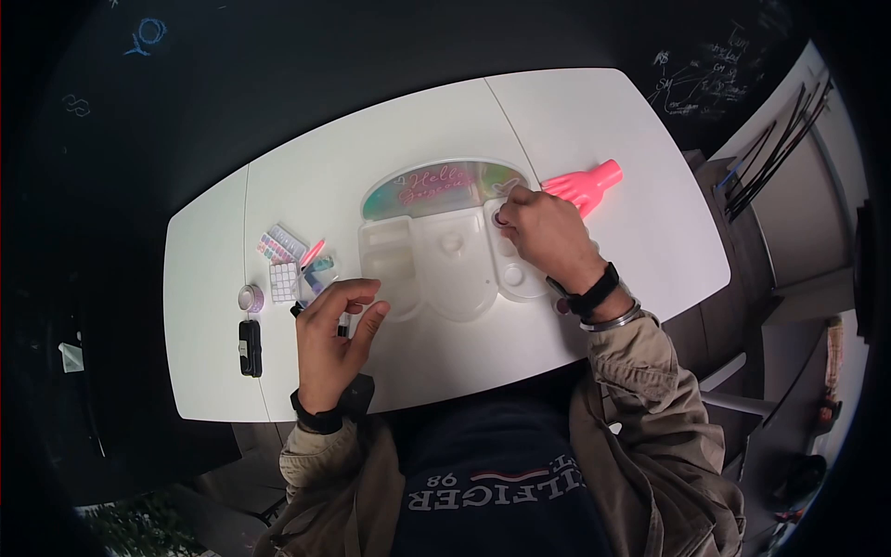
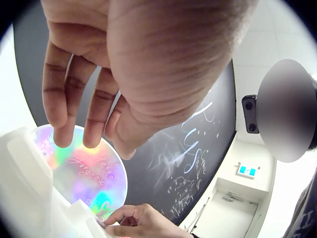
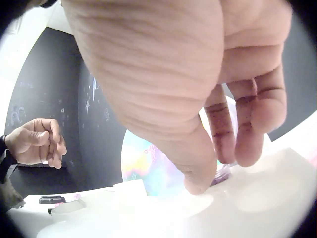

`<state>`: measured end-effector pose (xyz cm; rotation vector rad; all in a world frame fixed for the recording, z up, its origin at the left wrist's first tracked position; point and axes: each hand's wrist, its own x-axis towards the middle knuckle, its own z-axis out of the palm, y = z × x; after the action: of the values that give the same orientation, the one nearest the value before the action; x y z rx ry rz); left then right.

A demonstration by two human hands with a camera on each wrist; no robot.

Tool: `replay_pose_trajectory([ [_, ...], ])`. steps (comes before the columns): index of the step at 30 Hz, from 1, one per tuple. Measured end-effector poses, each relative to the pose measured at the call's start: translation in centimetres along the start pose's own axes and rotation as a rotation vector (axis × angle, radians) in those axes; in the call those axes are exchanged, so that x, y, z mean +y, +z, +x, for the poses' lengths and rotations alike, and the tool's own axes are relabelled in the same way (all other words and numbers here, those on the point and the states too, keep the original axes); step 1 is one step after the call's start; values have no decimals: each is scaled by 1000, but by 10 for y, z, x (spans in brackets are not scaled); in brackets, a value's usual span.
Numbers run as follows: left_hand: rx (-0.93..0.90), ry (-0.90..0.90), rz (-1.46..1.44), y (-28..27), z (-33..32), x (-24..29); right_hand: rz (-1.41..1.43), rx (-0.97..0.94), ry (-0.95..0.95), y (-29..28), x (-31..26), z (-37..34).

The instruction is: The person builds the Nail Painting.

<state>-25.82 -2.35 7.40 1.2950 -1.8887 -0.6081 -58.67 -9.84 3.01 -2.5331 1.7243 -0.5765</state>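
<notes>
A white moulded plastic tray [image 1: 459, 265] with several wells has an iridescent "Hello Gorgeous" back panel [image 1: 422, 190]. At the tray's upper right well, my right hand [image 1: 552, 237] pinches a small round jar with purple contents [image 3: 221, 176] between thumb and fingers. The jar is mostly covered by the fingers in the head view. My left hand [image 1: 334, 330] is held in the air by the tray's left front corner, its fingers loosely bent with nothing between them. In the left wrist view those fingers [image 2: 91, 114] overlap the back panel.
A pink model hand [image 1: 587, 186] lies right of the tray. To the left are a box of nail tips [image 1: 281, 244], a white gridded case [image 1: 283, 281], a roll of tape [image 1: 251, 298], a black case [image 1: 250, 348] and a clear bag [image 1: 320, 271].
</notes>
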Motion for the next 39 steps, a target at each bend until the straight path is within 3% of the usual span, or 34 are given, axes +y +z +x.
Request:
replay_pose_trajectory([
  [9,-24,31,3,0,0,3,174,12,-67,-21,6,-29],
  [15,18,46,-28,0,0,-2,192,-33,78,-50,7,-79],
  [22,-8,53,-41,6,0,-5,206,-102,243,-45,7,-125],
  [25,12,75,-36,6,1,-4,211,-37,246,-36,1,-127],
  [34,41,83,-49,5,0,-6,315,-175,225,-43,-4,-122],
  [39,31,80,-68,11,1,-11,239,-112,186,-41,-3,-123],
])
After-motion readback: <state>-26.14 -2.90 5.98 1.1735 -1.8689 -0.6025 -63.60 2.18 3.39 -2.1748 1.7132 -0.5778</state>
